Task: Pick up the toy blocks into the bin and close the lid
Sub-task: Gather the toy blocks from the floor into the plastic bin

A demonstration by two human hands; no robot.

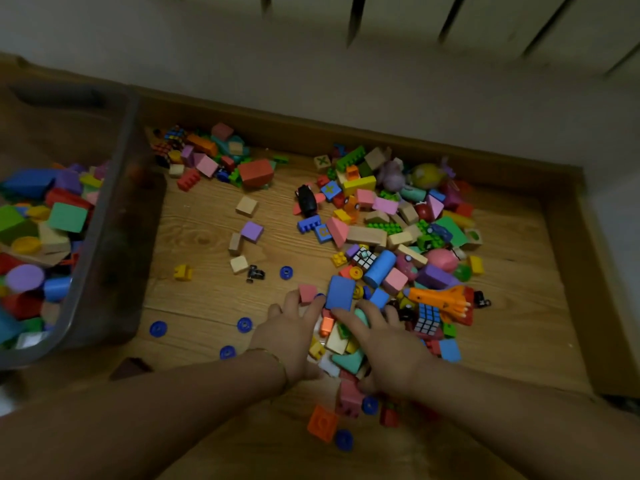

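Both hands are reaching into the lower centre of the frame, over the near edge of the toy blocks (381, 223) scattered across the wooden floor (204, 299). The left hand (294, 337) is lying flat with its fingers stretched and spread, the fingertips touching a small pink block (307, 293) and the lower corner of a blue rectangular block (341, 292). A thin bracelet (273, 358) is sitting on that wrist. The right hand (389, 344) is also spreading relaxed fingers across the heap, covering a teal piece (360, 315). The motion blur makes it hard to say whether either thumb is hooking under anything, but neither hand appears to be grasping a block.

The main heap is filling the centre right, with an orange rocket toy (440, 299) and a puzzle cube (427, 318) just right of the right hand. A smaller cluster (221, 161) is lying at the upper centre. The bin (117, 188), a dark translucent tub, is standing at the left edge, already holding many coloured blocks (65, 216). Blue discs (158, 329) are lying loose on the floor between the bin and the hands.
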